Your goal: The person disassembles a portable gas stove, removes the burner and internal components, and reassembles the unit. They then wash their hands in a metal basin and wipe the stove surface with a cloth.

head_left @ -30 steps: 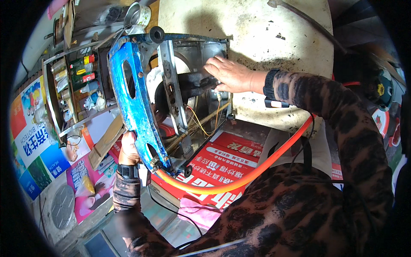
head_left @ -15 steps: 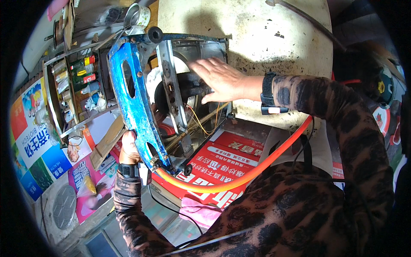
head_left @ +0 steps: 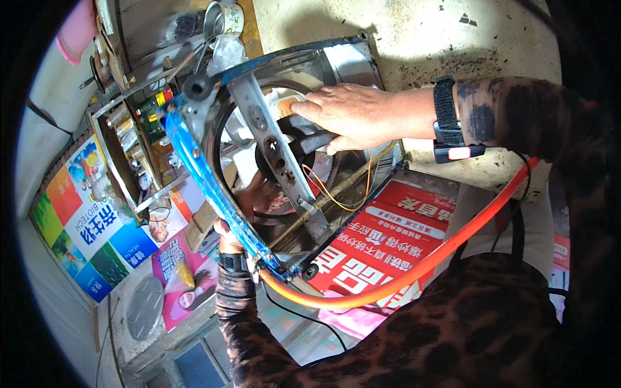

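A gas stove [head_left: 194, 155] with a worn blue side panel is tipped up, its open underside facing me. My left hand [head_left: 228, 238] grips the lower part of the blue panel; most of its fingers are hidden behind the stove. Over the dark burner tube [head_left: 317, 141], my right hand [head_left: 359, 116] reaches with fingers extended and thumb lower, at or touching the tube. A perforated metal bar [head_left: 268, 145] crosses the underside beside the fingertips. Thin yellow and red wires [head_left: 336, 202] hang below the right hand. An orange hose [head_left: 414, 275] joins the stove's lower corner.
A stained pale tabletop [head_left: 479, 39] lies beyond the stove, with dark crumbs on it. Red printed sheeting [head_left: 362, 258] covers the area nearer me. At left are a rack of bottles [head_left: 129, 145], a metal cup [head_left: 225, 19] and a round drain cover [head_left: 145, 309]. A pink cloth [head_left: 352, 321] lies below the hose.
The stove's angle has changed, showing more of its underside and less of the blue panel's face. My right hand's fingers have drawn closer together over the burner tube. The view has shifted.
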Motion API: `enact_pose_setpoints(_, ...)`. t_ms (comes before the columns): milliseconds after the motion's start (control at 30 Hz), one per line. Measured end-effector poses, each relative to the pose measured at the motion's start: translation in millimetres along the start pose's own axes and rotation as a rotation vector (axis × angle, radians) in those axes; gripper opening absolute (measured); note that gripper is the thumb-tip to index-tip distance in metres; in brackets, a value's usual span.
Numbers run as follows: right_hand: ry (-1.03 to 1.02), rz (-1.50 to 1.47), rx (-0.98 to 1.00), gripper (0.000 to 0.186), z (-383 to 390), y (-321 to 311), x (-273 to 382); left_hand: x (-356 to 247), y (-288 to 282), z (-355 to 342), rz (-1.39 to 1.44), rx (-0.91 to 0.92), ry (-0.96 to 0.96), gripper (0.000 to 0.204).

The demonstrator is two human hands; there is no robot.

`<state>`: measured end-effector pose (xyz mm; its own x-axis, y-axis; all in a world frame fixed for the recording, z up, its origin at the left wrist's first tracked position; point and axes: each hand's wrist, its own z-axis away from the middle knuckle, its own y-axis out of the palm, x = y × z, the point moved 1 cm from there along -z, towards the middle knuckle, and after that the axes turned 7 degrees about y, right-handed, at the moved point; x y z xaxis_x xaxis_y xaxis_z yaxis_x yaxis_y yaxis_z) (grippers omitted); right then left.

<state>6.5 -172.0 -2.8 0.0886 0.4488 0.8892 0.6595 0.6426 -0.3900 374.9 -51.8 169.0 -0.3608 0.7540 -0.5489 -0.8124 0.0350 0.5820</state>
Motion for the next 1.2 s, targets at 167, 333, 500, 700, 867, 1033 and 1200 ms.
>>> enact_pose_setpoints(167,0.002,0.025,0.004,0.071,-16,4,11,16,-49,-20,0.152,0.407,-0.101,0.117)
enact_pose_setpoints(333,0.004,0.031,0.026,0.059,-25,6,19,22,-56,-12,0.069,0.224,-0.193,0.104)
enact_pose_setpoints(500,-0.123,0.001,-0.212,0.035,-31,16,37,35,-68,-20,0.102,0.299,-0.17,0.126)
enact_pose_setpoints(700,0.016,-0.007,-0.148,0.028,-41,30,56,43,-69,-5,0.128,0.248,-0.073,0.116)
enact_pose_setpoints(867,-0.082,-0.076,-0.175,0.016,-46,37,68,44,-62,-2,0.116,0.154,-0.02,0.108)
enact_pose_setpoints(1033,-0.033,-0.114,-0.17,0.017,-57,39,75,43,-52,0,0.107,0.05,0.062,0.1)
enact_pose_setpoints(1200,0.084,-0.288,-0.055,0.017,-64,35,78,45,-44,4,0.114,-0.032,0.141,0.093)
